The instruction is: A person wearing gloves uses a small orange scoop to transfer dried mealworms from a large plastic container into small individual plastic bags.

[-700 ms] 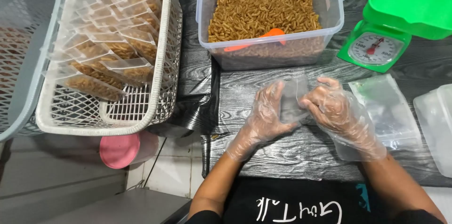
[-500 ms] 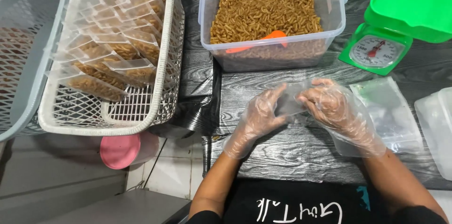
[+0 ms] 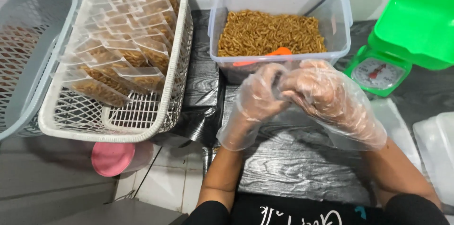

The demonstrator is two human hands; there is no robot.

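Just short of the clear plastic tub of brown worm-like feed (image 3: 274,33), a small clear bag, barely visible, is pinched between the curled left hand (image 3: 257,97) and right hand (image 3: 319,92), apparently being opened for filling.

Where things sit on the table

The tub (image 3: 338,17) full of dry snack bits (image 3: 269,31) sits at the back of the table (image 3: 293,163), with a scoop (image 3: 265,55) lying in it. The two hands, left hand (image 3: 257,97) and right hand (image 3: 321,92), meet just in front of the tub. The scale (image 3: 378,71) is to the right. The basket (image 3: 142,125) of filled bags (image 3: 123,59) is to the left, with another basket (image 3: 28,55) further left.
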